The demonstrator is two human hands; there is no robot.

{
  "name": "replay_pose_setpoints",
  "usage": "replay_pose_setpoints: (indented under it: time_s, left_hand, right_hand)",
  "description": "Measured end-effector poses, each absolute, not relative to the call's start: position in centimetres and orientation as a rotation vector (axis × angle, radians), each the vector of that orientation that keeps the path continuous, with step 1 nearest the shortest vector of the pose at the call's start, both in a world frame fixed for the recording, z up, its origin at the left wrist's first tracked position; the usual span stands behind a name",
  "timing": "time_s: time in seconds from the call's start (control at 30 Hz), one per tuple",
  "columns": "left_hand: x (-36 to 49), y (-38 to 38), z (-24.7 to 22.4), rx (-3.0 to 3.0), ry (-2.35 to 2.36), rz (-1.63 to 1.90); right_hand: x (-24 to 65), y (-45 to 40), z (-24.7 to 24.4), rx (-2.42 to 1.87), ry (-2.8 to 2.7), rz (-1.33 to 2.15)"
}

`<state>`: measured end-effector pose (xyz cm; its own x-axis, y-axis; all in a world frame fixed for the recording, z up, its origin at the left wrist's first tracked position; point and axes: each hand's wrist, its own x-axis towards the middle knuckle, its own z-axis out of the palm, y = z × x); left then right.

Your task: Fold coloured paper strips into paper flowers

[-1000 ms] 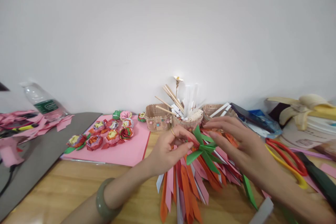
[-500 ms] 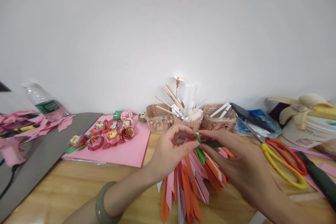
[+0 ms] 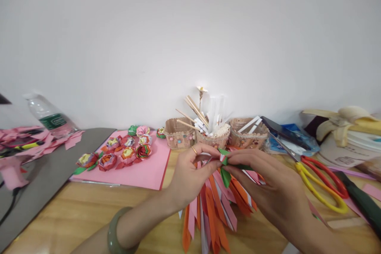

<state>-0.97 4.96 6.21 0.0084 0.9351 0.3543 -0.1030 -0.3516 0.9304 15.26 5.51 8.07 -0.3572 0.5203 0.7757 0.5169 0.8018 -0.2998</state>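
Between my fingertips is a small folded paper piece (image 3: 226, 176), green with a bit of white and pink at its top. My left hand (image 3: 190, 176) pinches it from the left between thumb and index finger. From the right, my right hand (image 3: 274, 184) grips the same piece with closed fingers, which hide part of it. Below and behind both hands, a fan of folded paper strips (image 3: 212, 214) in orange, pink and pale lilac spreads on the wooden table (image 3: 143, 222).
Folded paper flowers (image 3: 127, 155) sit on pink paper (image 3: 149, 178) at left. Three small baskets (image 3: 180, 135) hold sticks and white rods. Scissors (image 3: 324, 184) lie right. A bottle (image 3: 53, 115), pink glue gun (image 3: 12, 172), cap (image 3: 336, 152) and banana peel (image 3: 342, 127) stand farther out.
The green paper piece has turned slightly between my fingers, so more of its green and white top shows. Both hands have shifted only a little.
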Motion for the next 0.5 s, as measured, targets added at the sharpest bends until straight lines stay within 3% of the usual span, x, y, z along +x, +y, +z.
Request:
replay_pose_setpoints:
  time_s: [0.5]
  left_hand:
    - [-0.97, 4.90, 6.22, 1.679, 0.917, 1.678]
  right_hand:
    - [15.26, 5.45, 7.88, -0.841, -1.954, 0.105]
